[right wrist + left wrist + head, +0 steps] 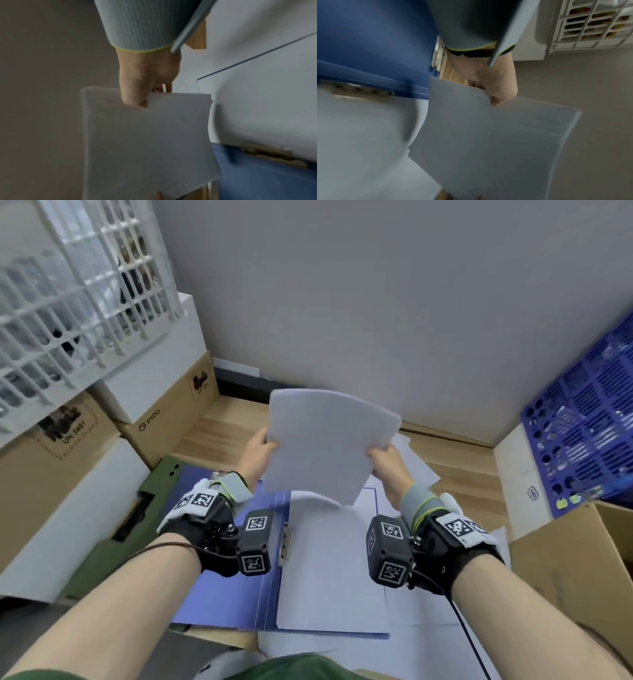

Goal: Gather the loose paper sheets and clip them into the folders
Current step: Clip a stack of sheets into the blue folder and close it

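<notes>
Both wrist views are blurred, and our fingers behind the stack of white paper sheets [330,441] stay hidden. Our left hand [256,455] pinches the stack's left edge, thumb in front; our right hand [388,463] pinches the right edge the same way. We hold the sheets upright, raised above the open blue plastic folder [219,587] lying on the wooden worktop [219,433], both forearms reaching forward.

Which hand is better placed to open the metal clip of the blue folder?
Left, probably. The metal clip lies on the left hand's side of the blue folder; the right hand can keep the paper stack.
</notes>
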Available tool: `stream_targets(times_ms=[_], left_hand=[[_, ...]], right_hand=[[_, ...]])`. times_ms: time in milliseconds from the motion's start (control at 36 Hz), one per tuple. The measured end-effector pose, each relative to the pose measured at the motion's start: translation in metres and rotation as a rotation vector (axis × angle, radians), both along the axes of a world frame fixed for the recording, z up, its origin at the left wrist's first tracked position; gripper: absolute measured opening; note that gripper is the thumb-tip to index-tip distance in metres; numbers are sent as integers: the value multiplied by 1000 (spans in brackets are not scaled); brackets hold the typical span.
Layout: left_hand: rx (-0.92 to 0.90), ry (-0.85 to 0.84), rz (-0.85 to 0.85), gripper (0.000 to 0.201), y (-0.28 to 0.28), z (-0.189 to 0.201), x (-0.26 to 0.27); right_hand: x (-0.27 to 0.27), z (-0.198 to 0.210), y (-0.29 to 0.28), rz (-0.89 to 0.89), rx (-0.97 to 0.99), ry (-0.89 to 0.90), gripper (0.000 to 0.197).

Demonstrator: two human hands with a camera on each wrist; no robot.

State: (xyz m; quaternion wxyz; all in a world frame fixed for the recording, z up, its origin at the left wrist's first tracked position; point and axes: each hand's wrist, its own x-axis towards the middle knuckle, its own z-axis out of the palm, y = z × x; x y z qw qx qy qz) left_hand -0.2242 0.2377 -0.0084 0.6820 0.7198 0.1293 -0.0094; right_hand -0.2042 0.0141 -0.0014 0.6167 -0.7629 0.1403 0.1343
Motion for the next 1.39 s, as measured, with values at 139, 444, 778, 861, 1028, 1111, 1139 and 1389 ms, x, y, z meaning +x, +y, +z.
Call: stream_targets(times_ms=[139,444,778,861,1028,1111,1139,1389], left_hand=[[-23,85,62,49,-4,-29,-25],[-84,57,194,34,-13,-27,-28],[-50,124,217,19,-17,-40,-33],[-20,106,235,18,-17,-40,-30],[-109,59,424,26,-16,-32,-24],[-154,94,530,22,-20,-35,-24],[-151,110,552,21,-21,-37,-25],[-109,226,358,31,-17,-62,-49]], right_hand=[[-15,-30,-8,162,-48,216,15],[-15,-35,-6,197,92,126,39],[-14,-53,-19,204,108,171,22],[-11,-49,-20,201,124,113,18],[-11,-50,-27,277,112,131,23],[-19,-60,-38,374,97,240,24],[-23,-64,-42,379,97,276,22],[-30,-98,-71,143,-50,230,30]])
